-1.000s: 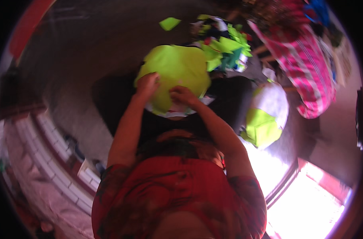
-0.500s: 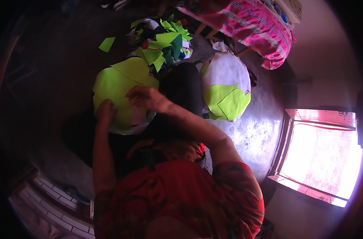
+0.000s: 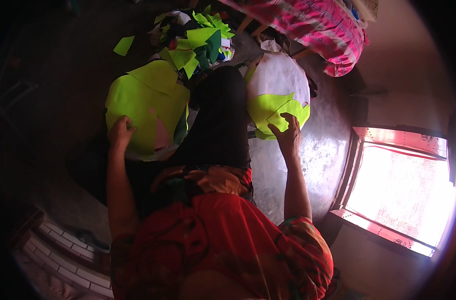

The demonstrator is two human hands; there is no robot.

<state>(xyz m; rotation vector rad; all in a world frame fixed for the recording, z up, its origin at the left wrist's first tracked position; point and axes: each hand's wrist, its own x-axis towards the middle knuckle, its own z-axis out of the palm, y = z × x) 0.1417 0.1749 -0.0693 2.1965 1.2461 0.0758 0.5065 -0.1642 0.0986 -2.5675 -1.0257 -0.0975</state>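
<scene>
A round, flat piece covered with yellow-green cloth (image 3: pixel 133 102) lies over my left leg, with a pinkish wedge and a dark green bit showing near its lower right. At its lower left edge, my left hand (image 3: pixel 121 134) has its fingers curled and appears to grip the rim. To the right of my knee stands a white rounded bundle (image 3: pixel 283 75) with loose yellow-green cloth pieces (image 3: pixel 288 112) lying on its near part. My right hand (image 3: pixel 289 135) reaches over these pieces, thumb and fingers apart, holding nothing. Whether its fingertips touch the cloth cannot be made out.
Beyond my knees is a heap of yellow-green, dark green and white cloth scraps (image 3: pixel 200 42). One loose scrap (image 3: pixel 123 46) lies on the dark floor to its left. Pink checked fabric (image 3: pixel 313 30) hangs at the far right. A bright window (image 3: pixel 398 185) is on the right.
My right hand has left the round piece and moved right to the loose pieces on the white bundle. My left hand stays at the round piece's edge. The view has shifted slightly.
</scene>
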